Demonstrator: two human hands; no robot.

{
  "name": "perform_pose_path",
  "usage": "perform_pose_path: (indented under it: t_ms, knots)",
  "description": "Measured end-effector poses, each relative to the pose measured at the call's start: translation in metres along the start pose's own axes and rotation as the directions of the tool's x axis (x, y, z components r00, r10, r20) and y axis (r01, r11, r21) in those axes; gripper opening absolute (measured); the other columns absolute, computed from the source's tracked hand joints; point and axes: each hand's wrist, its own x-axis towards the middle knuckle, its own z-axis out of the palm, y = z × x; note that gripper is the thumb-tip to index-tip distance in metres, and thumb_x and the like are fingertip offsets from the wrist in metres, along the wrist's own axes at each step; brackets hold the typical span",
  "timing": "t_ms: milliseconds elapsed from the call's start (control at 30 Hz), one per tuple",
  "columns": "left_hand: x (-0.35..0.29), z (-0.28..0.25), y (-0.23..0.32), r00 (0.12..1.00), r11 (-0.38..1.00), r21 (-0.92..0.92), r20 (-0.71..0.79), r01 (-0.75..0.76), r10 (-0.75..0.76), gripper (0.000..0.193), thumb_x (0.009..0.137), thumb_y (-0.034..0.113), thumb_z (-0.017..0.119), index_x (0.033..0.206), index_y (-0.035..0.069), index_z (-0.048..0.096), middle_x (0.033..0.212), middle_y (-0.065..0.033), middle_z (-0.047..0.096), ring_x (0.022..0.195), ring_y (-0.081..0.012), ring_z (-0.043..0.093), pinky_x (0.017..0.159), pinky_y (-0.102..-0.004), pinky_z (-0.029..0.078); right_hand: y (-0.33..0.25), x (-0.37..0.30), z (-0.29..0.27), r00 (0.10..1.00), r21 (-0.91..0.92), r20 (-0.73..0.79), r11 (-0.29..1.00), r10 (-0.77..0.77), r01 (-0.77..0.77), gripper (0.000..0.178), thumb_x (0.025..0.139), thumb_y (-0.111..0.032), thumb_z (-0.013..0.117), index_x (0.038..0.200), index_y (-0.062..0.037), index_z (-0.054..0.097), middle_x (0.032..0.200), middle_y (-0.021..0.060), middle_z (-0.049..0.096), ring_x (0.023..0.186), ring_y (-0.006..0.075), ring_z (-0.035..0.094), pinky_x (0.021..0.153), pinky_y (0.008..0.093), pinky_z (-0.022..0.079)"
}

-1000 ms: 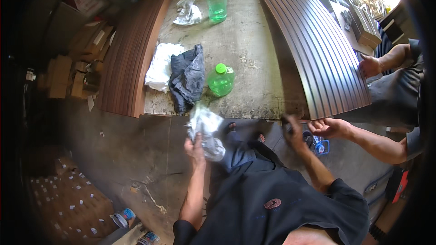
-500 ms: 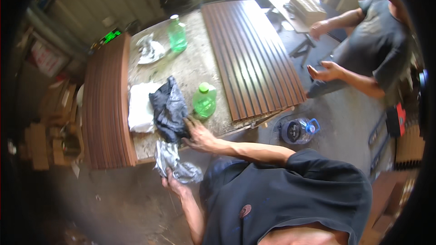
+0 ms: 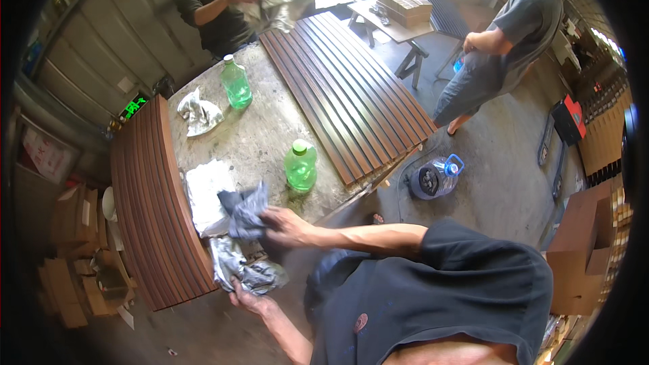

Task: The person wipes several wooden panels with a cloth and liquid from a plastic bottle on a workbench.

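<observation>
My left hand (image 3: pixel 249 299) is closed on a crumpled grey-and-white rag (image 3: pixel 233 263) at the near left corner of the worktable (image 3: pixel 270 118). My right hand (image 3: pixel 289 227), slightly blurred, grips a dark grey rag (image 3: pixel 248 211) bunched just above it. A folded white cloth (image 3: pixel 208 197) lies on the table beside the dark rag, partly covered by it. Right of these stands a green plastic bottle (image 3: pixel 301 170), upright, near the table's front edge.
A brown slatted panel (image 3: pixel 348 98) covers the table's right side; another (image 3: pixel 152 213) stands along its left. Further back are a second green bottle (image 3: pixel 236 86) and a crumpled cloth (image 3: pixel 198 113). One co-worker holds a cloth (image 3: pixel 280 0). A blue-capped jug (image 3: pixel 436 177) sits on the floor.
The dark rag, spread on the table before, is now bunched up in my right hand. The co-worker at the back has raised their cloth; the one at right has turned and stepped away.
</observation>
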Motion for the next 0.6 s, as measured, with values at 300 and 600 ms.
perform_pose_path:
  t_ms: [300,600]
  knots:
    - [0.049,0.024,-0.008,0.923,0.991,-0.021,0.363,-0.130,0.129,0.032,0.088,0.020,0.075,0.108,0.002,0.059,0.118,-0.0096,0.059,0.105,-0.0211,0.058,0.089,-0.0400,0.049,-0.059,-0.117,-0.124,0.790,0.613,0.311,0.524,0.528,-0.591,0.034,0.092,-0.009,0.058,0.125,-0.0008,0.062,0.106,0.0030,0.066,0.098,0.0108,0.059,0.087,0.0277,0.049]
    - [0.077,0.146,-0.090,0.875,0.938,0.347,0.456,-0.008,-0.161,0.027,0.088,0.016,0.073,0.106,-0.002,0.063,0.097,-0.0093,0.067,0.088,-0.0220,0.059,0.082,-0.0390,0.046,-0.068,-0.167,-0.198,0.724,0.836,-0.133,0.469,0.677,-0.285,0.052,0.079,-0.013,0.058,0.127,0.0060,0.060,0.117,0.0127,0.067,0.103,0.0202,0.065,0.093,0.0306,0.052]
